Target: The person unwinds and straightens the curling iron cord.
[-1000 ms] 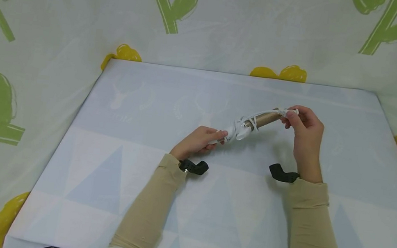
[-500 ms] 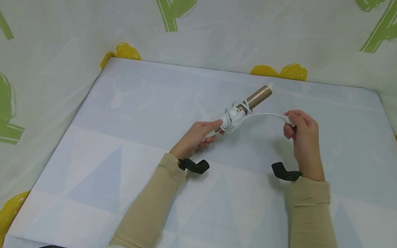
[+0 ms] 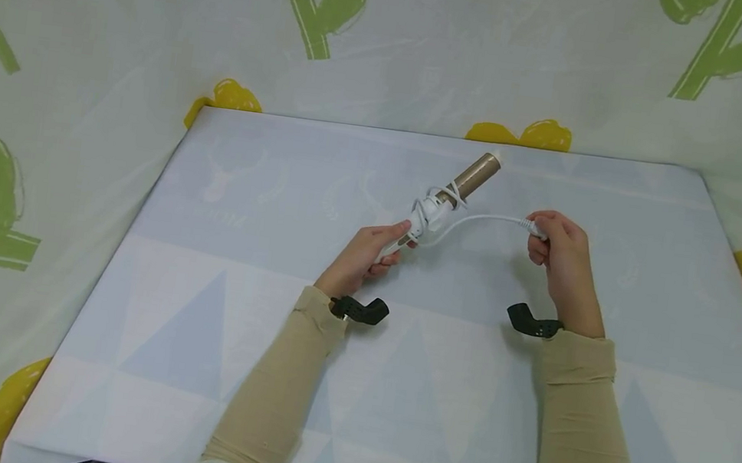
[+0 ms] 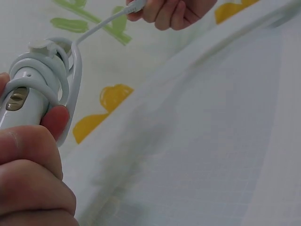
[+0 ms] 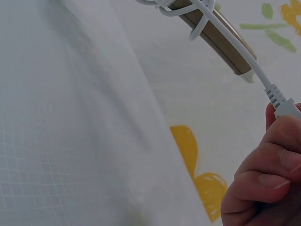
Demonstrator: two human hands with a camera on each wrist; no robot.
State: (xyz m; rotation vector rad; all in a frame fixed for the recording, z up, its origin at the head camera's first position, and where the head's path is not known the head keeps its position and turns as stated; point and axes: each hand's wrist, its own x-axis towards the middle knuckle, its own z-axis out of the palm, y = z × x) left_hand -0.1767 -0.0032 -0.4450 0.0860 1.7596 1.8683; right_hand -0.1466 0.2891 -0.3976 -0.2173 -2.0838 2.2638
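Note:
A curling iron [image 3: 474, 180] with a white handle and a gold-brown barrel is held above the table, its barrel pointing up and to the right in the head view. Its white cord [image 4: 70, 70] is looped several times round the handle and lower barrel. My left hand [image 3: 363, 257] grips the handle, just below the loops; a gold switch [image 4: 17, 99] shows beside the fingers in the left wrist view. My right hand [image 3: 564, 259] pinches the plug [image 5: 287, 107] at the cord's end. A free stretch of cord bows between the plug and the loops.
The table [image 3: 246, 340] has a pale blue and white cloth with triangles. Behind it hangs a pale curtain [image 3: 434, 54] with green leaves and yellow flowers. A black wrist mount [image 3: 361, 310] sits on the left forearm, another mount [image 3: 532, 321] on the right.
The plug has come away from along the barrel, toward the near side, and the freed cord now bows out. The curling iron has turned to point more steeply away; both hands keep their hold.

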